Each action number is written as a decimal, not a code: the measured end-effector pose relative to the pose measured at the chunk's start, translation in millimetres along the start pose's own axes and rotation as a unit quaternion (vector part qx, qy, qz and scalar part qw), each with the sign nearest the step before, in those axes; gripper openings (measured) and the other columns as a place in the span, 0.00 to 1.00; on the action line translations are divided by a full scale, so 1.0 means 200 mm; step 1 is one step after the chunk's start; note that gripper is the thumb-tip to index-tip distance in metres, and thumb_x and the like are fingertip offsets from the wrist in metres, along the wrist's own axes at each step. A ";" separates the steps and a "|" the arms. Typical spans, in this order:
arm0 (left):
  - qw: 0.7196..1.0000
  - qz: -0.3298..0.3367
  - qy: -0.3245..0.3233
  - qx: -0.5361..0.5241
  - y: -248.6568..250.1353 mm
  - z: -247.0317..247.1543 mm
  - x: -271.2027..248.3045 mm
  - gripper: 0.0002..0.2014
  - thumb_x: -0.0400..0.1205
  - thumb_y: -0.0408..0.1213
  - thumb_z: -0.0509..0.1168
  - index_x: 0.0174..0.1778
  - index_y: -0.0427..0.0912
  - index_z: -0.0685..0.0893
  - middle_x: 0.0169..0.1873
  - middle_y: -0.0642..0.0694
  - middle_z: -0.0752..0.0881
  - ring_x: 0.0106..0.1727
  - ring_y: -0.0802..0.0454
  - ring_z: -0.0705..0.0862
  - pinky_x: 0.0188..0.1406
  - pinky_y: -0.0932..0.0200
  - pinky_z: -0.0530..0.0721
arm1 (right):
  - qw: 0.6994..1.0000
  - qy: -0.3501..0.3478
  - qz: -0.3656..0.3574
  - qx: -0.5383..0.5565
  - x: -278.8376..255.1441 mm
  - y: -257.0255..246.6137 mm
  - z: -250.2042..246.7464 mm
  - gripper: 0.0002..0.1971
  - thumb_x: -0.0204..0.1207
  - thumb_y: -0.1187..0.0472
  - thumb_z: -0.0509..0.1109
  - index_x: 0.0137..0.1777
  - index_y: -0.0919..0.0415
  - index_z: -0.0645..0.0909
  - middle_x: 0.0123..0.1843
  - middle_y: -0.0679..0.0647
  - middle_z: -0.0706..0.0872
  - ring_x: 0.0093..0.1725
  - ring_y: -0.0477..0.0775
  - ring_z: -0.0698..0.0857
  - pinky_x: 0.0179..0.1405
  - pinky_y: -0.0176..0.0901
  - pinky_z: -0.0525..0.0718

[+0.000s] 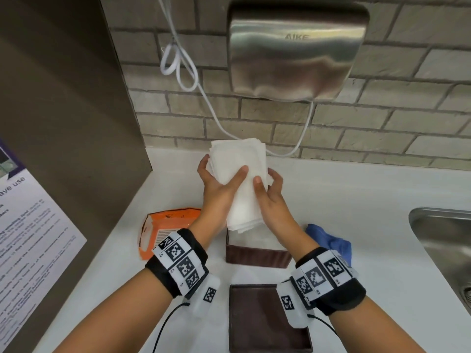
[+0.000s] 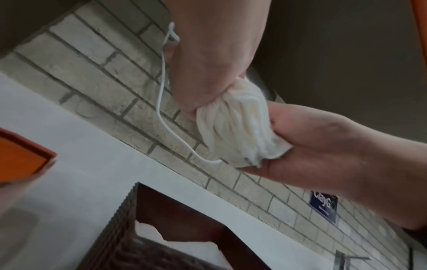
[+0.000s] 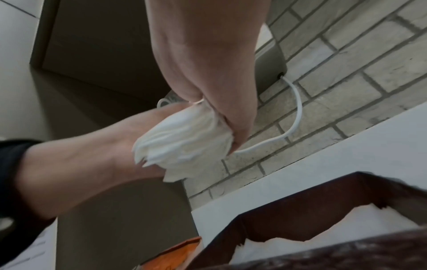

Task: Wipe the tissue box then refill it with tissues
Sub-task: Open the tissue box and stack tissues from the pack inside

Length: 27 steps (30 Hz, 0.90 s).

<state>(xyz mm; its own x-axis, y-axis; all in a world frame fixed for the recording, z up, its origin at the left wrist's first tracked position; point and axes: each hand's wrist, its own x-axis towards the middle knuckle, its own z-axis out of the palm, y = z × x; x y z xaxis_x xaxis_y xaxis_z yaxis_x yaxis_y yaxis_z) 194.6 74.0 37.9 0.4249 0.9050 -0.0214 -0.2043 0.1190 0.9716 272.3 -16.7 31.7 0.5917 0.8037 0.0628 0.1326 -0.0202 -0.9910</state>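
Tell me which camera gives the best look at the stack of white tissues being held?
The head view: it shows the whole stack of white paper tissues flat-on, gripped by the left hand and right hand above the open brown tissue box. The two wrist views show only its bunched lower edge from below.

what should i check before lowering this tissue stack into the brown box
1. Left hand grips the tissue stack: ok.
2. Right hand grips the other side: ok.
3. Brown box open, lid off and lying nearer the person: ok.
4. Stack above the box opening: ok, roughly.
5. Box has room: cannot tell; white tissue already shows inside.
6. Stack edges squared: not ok, layers fan out at the end.
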 end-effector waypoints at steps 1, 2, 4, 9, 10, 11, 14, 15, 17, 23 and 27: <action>1.000 -0.009 0.008 -0.007 0.01 -0.01 0.01 0.41 0.76 0.40 0.74 0.77 0.55 0.54 0.65 0.50 0.77 0.60 0.54 0.82 0.57 0.52 0.84 | 1.000 0.009 -0.017 0.001 0.00 0.00 -0.01 0.21 0.86 0.51 0.54 0.76 0.49 0.53 0.56 0.51 0.81 0.46 0.39 0.83 0.37 0.23 0.82; 1.000 -0.019 0.013 -0.019 0.01 -0.03 0.03 0.40 0.77 0.40 0.74 0.78 0.54 0.54 0.62 0.51 0.78 0.59 0.55 0.82 0.56 0.52 0.84 | 0.999 0.013 -0.031 -0.004 -0.01 0.00 -0.04 0.17 0.87 0.53 0.54 0.72 0.48 0.55 0.54 0.52 0.80 0.45 0.42 0.83 0.35 0.24 0.82; 0.998 -0.037 0.017 -0.044 0.01 -0.06 0.04 0.39 0.77 0.42 0.73 0.78 0.54 0.55 0.58 0.53 0.80 0.57 0.55 0.83 0.56 0.50 0.85 | 0.998 0.009 -0.058 -0.029 -0.03 -0.01 -0.07 0.07 0.87 0.58 0.54 0.63 0.52 0.63 0.51 0.49 0.78 0.42 0.38 0.81 0.32 0.24 0.80; 0.996 -0.057 0.024 -0.070 -0.01 -0.06 0.03 0.38 0.77 0.43 0.73 0.77 0.53 0.57 0.55 0.54 0.82 0.57 0.54 0.85 0.58 0.47 0.86 | 0.993 -0.002 -0.076 -0.092 -0.06 0.01 -0.08 0.08 0.86 0.54 0.57 0.50 0.57 0.73 0.41 0.43 0.79 0.38 0.36 0.77 0.39 0.27 0.75; 0.995 -0.060 0.023 -0.076 -0.02 -0.06 0.03 0.38 0.77 0.42 0.73 0.76 0.54 0.57 0.56 0.54 0.82 0.58 0.53 0.85 0.59 0.45 0.86 | 0.993 0.004 -0.065 -0.096 -0.06 0.01 -0.07 0.09 0.85 0.52 0.59 0.50 0.56 0.74 0.42 0.43 0.81 0.39 0.36 0.78 0.39 0.27 0.76; 0.995 -0.061 0.022 -0.080 -0.02 -0.06 0.02 0.37 0.77 0.42 0.73 0.76 0.54 0.57 0.56 0.53 0.82 0.58 0.52 0.85 0.60 0.44 0.86 | 0.993 0.008 -0.055 -0.106 -0.06 0.01 -0.07 0.09 0.84 0.50 0.60 0.49 0.54 0.74 0.42 0.45 0.81 0.39 0.38 0.78 0.39 0.29 0.76; 0.994 -0.064 0.013 -0.084 -0.02 -0.06 0.02 0.36 0.78 0.42 0.73 0.76 0.55 0.57 0.56 0.52 0.82 0.58 0.52 0.84 0.57 0.45 0.87 | 0.989 -0.002 -0.042 -0.144 -0.07 0.00 -0.07 0.11 0.84 0.52 0.61 0.41 0.54 0.71 0.37 0.51 0.76 0.36 0.47 0.74 0.37 0.40 0.72; 0.994 -0.065 0.008 -0.082 -0.02 -0.06 0.02 0.37 0.78 0.43 0.72 0.76 0.55 0.57 0.56 0.52 0.82 0.57 0.52 0.85 0.55 0.47 0.87 | 0.989 -0.010 -0.037 -0.143 -0.07 -0.01 -0.07 0.12 0.85 0.55 0.59 0.40 0.58 0.70 0.35 0.52 0.73 0.36 0.48 0.71 0.36 0.40 0.69; 0.995 -0.067 -0.001 -0.074 -0.02 -0.07 0.02 0.38 0.78 0.44 0.72 0.78 0.55 0.55 0.54 0.54 0.82 0.54 0.54 0.85 0.52 0.50 0.87 | 0.991 -0.025 -0.024 -0.129 -0.06 -0.02 -0.09 0.12 0.86 0.60 0.56 0.43 0.67 0.71 0.37 0.55 0.71 0.37 0.49 0.69 0.34 0.37 0.67; 0.997 -0.064 -0.001 -0.046 -0.03 -0.07 0.03 0.38 0.79 0.39 0.72 0.79 0.51 0.55 0.52 0.57 0.81 0.51 0.61 0.84 0.35 0.67 0.87 | 0.994 -0.027 -0.004 -0.104 -0.06 -0.03 -0.08 0.12 0.87 0.55 0.53 0.47 0.62 0.71 0.38 0.47 0.75 0.39 0.45 0.73 0.38 0.34 0.70; 0.995 -0.066 0.020 -0.073 -0.05 -0.06 0.04 0.40 0.77 0.39 0.74 0.79 0.49 0.55 0.53 0.54 0.82 0.55 0.55 0.85 0.51 0.52 0.88 | 0.997 -0.059 0.033 -0.026 -0.08 -0.03 -0.04 0.15 0.85 0.49 0.58 0.66 0.52 0.60 0.51 0.42 0.78 0.49 0.35 0.80 0.40 0.23 0.79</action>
<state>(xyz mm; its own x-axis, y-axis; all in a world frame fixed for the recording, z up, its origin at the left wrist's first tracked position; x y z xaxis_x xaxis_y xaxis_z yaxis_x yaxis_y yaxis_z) 190.1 85.1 24.8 0.4212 0.8928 -0.1595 -0.2754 0.2935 0.9154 267.9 -33.0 38.3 0.5036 0.8637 -0.0199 0.1393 -0.1039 -0.9848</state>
